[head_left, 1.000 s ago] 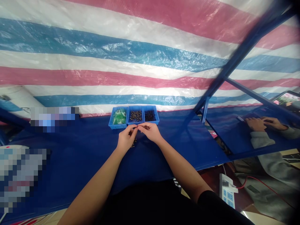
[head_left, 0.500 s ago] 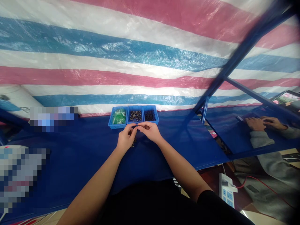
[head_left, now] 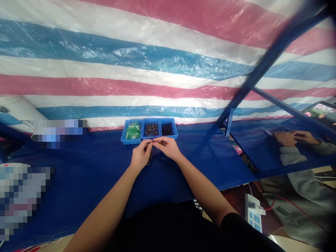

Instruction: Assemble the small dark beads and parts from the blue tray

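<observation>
My left hand [head_left: 141,153] and my right hand [head_left: 167,147] meet fingertip to fingertip over the blue table, both closed in a pinch. Whatever lies between the fingertips is too small to make out. Just beyond them stand three blue bins side by side: the left bin [head_left: 132,141] holds green and clear pieces, the middle bin [head_left: 151,135] small brass-and-dark parts, the right bin [head_left: 169,135] small black parts. A few small brass-coloured parts [head_left: 149,160] lie on the table beside my left hand, partly hidden by it.
The blue table [head_left: 99,175] runs under my arms. A striped plastic sheet [head_left: 147,59] hangs behind it, and a blue metal frame [head_left: 246,84] rises at right. Beyond the frame, another person's hands [head_left: 294,138] work. A power strip [head_left: 254,213] sits lower right.
My hands stay pinched together in nearly the same spot, with only a very slight shift of the fingers. The bins and loose parts look the same.
</observation>
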### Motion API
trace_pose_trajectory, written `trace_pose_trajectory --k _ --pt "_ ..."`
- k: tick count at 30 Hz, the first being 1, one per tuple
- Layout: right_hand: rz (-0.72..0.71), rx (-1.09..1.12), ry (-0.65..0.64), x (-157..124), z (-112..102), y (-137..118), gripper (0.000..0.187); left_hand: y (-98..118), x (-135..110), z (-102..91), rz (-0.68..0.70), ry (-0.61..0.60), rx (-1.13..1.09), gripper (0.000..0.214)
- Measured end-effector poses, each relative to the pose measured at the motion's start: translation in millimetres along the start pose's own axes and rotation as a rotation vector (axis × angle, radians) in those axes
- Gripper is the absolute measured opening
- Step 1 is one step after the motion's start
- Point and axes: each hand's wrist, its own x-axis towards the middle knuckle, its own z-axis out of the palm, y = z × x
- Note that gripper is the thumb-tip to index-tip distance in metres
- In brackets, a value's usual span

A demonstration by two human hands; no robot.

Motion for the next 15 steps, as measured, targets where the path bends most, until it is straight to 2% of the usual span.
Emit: trace_pose_trajectory --k 6,10,12,15 --pt "0.009 0.000 -0.009 0.7 -0.6 1.2 0.034 2.0 0.2 0.4 0.018 0.029 -0.004 0.025" --pt "-0.014 -0.078 0.011 0.4 1.1 -1.2 0.032 2.9 0.5 0.4 -0.002 0.011 -0.010 0.025" --pt "-0.084 -0.159 0.072 -1.8 0.9 -4.3 0.030 4.3 0.5 -0.3 -0.030 -0.001 -0.044 0.026" --pt "-0.253 -0.313 0.292 -7.5 -2.9 -7.8 0.027 5.9 0.1 -1.2 -0.066 0.005 -0.049 0.028"
